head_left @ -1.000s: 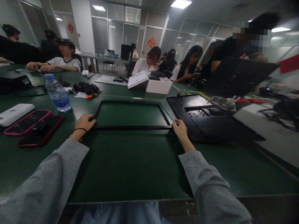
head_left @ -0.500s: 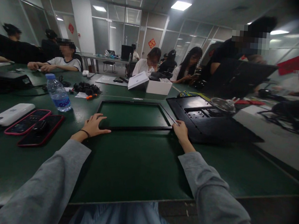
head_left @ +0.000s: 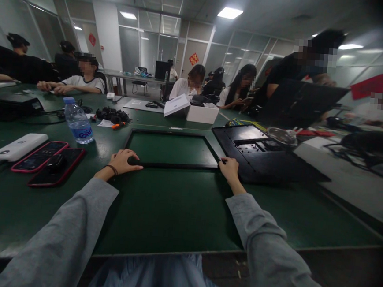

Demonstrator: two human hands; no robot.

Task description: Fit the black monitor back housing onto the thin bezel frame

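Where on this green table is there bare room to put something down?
Bare cloth lies between the black frame and the near table edge, and inside the frame. Crowded left: phones, power bank, bottle. Right: black panel.

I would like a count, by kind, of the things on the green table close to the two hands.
black frame: 1
black panel: 1
phones: 2
white power bank: 1
water bottle: 1
small dark thing on one phone, unclear: 1
Total: 7
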